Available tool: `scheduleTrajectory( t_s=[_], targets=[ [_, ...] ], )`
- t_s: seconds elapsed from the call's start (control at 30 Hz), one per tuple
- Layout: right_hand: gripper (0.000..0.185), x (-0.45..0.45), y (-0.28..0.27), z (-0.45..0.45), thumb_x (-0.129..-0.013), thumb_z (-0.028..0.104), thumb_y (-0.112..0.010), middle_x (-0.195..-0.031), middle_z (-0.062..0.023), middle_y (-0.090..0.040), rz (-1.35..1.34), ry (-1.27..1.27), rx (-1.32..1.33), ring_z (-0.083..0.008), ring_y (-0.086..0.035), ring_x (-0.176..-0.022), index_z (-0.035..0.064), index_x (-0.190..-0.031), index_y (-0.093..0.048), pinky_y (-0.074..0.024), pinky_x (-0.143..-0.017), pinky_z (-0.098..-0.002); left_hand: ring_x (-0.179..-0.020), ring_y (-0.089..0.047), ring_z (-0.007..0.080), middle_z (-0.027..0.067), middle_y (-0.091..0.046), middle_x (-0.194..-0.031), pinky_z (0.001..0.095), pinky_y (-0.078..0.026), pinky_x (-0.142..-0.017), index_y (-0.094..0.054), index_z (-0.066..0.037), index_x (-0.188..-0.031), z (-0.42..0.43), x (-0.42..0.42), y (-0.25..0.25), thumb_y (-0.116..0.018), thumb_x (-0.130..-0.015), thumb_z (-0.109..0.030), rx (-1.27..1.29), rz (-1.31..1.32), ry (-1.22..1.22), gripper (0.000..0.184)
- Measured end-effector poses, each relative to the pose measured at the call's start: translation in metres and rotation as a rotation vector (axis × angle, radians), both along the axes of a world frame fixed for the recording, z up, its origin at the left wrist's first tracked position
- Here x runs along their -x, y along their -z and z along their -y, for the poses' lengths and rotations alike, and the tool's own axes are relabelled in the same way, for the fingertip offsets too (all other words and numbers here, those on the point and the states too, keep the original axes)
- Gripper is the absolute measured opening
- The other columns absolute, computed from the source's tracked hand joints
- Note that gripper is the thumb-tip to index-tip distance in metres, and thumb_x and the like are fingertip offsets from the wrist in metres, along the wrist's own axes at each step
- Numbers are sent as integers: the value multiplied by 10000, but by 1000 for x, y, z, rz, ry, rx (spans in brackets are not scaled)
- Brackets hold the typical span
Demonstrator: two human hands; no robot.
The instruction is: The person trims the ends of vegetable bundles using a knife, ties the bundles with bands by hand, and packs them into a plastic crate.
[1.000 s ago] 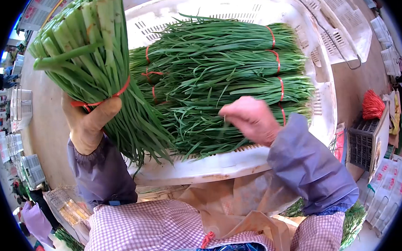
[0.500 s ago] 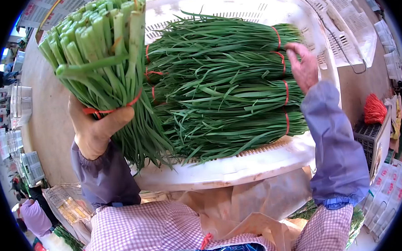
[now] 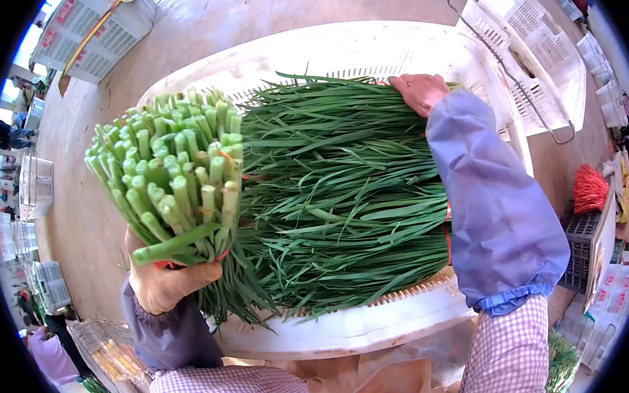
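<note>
My left hand (image 3: 169,282) is closed around an upright bundle of garlic chives (image 3: 171,175). Its thick cut stem ends face up toward me, and its leaves hang down over the near left rim of the basket. A red band circles it at my grip. Several more banded bundles of garlic chives (image 3: 343,195) lie side by side in a white plastic basket (image 3: 201,71), leaves to the left. My right hand (image 3: 421,93) is curled over the right end of the farthest bundle, its fingertips partly hidden. The right sleeve covers the stem ends of the nearer bundles.
White crates (image 3: 534,50) with a metal hook rod (image 3: 514,72) stand beyond the basket on the right. Red bands (image 3: 590,188) hang above a dark crate (image 3: 580,246). Another white crate (image 3: 96,37) is at far left. A person in a lilac top (image 3: 52,352) is at lower left.
The view has tilted up, so the basket sits lower in it. My left hand has tipped the held bundle's cut ends toward me. My right hand has moved left onto the farthest bundle.
</note>
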State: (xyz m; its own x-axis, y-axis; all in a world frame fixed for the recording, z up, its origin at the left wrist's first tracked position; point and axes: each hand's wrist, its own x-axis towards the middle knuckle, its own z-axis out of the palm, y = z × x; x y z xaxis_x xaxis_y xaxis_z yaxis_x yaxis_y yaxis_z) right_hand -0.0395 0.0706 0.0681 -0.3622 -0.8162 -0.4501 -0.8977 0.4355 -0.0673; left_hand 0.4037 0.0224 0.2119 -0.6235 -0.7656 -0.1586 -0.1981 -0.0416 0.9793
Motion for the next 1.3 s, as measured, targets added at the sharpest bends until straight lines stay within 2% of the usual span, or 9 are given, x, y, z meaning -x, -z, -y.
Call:
scheduleTrajectory(
  t_s=[0.33, 0.37, 0.47, 0.6, 0.8, 0.93, 1.03, 1.17, 1.3],
  targets=[
    [720, -17, 8, -16, -1033, 474, -162, -1093, -238, -662, 35, 74, 105, -393, -620, -1042, -46, -1081, -658, -442, -968, -480, -1045, -621, 205, 114, -645, -1171, 346, -487, -932, -511, 17, -1281, 13, 6, -3, -881, -611, -108, 281, 159, -64, 775],
    [701, -16, 11, -13, -1032, 495, -158, -1239, -205, -623, 3, 75, -27, -349, -622, -1092, 7, -1197, -633, -470, -982, -448, -1041, -624, 207, 116, -644, -1171, 345, -489, -930, -510, 17, -1278, 17, 5, -8, -871, -620, -83, 309, 173, -61, 757],
    [677, -28, 3, -25, -1030, 526, -195, -1117, -143, -688, -58, 82, 29, -266, -651, -1048, 61, -1118, -679, -497, -892, -426, -1006, -654, 210, 126, -666, -1129, 327, -510, -896, -515, 25, -1251, 21, 31, -39, -795, -678, 36, 307, 137, -14, 638],
    [653, -34, 0, -35, -1027, 533, -227, -997, -101, -719, -121, 68, 160, -234, -666, -993, 98, -1028, -713, -468, -901, -401, -988, -656, 193, 130, -680, -1105, 327, -519, -876, -494, 16, -1307, 40, 101, -67, -794, -701, -37, 828, 238, 155, 678],
    [602, -35, 17, -49, -1011, 523, -300, -908, -86, -726, -203, 61, 387, -234, -672, -948, 105, -960, -729, -423, -914, -390, -908, -674, 283, 143, -665, -930, 419, -539, -799, -424, -65, -1411, 32, 259, -15, -785, -690, -188, 1161, 433, 478, 816],
    [450, -39, 36, -58, -928, 449, -503, -731, -114, -691, -334, 39, 765, -266, -665, -729, 66, -806, -704, -464, -821, -401, -1010, -648, 359, 170, -657, -1061, 465, -521, -843, -327, -122, -1482, 7, 342, 41, -769, -674, -319, 1220, 579, 591, 942],
    [419, -40, 46, -57, -895, 461, -552, -785, -86, -702, -430, 65, 963, -249, -669, -779, 81, -859, -725, -455, -849, -403, -1073, -628, 363, 185, -643, -1131, 464, -500, -893, -311, -136, -1497, 5, 370, 78, -758, -674, -372, 1209, 563, 541, 966],
    [370, -40, 45, -58, -880, 444, -573, -807, -98, -704, -320, 80, 948, -249, -671, -769, 119, -979, -722, -472, -848, -420, -1211, -544, 383, 247, -575, -1281, 439, -412, -1037, -356, -70, -1473, 12, 375, 91, -744, -729, -445, 958, 539, 693, 919],
    [416, -39, 50, -54, -909, 481, -516, -732, -96, -695, -350, 98, 1016, -248, -671, -699, 126, -925, -732, -485, -790, -413, -1172, -580, 364, 220, -615, -1245, 437, -448, -990, -478, -76, -1393, 14, 380, 131, -690, -748, -637, 977, 326, 579, 880]
  ],
)
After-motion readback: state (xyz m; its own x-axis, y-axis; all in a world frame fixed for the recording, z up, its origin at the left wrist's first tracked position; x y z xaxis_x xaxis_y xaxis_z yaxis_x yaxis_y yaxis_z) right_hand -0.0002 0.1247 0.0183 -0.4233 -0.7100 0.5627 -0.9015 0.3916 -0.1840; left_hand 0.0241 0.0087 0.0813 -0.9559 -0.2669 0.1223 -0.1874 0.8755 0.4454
